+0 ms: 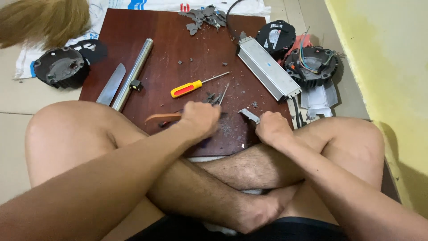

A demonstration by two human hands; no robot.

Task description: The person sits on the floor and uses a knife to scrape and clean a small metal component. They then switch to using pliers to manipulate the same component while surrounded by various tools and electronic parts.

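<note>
Dark red-brown wooden board (147, 40) is the surface, resting across the crossed legs on the floor. Left hand (200, 118) closed around a tool with an orange-brown handle (162, 117) at the board's near edge. Right hand (272, 128) closed, pinching a small grey metal piece (248, 114) just beside it. Yellow-red screwdriver (191, 87) lies mid-board, near the left hand. Long silver box (267, 68) at right edge; metal tube (133, 73) and flat blade (111, 84) at left. White printed bag (117, 3) with blue and red marks under the far edge. Grey scraps (204, 17) at top.
</note>
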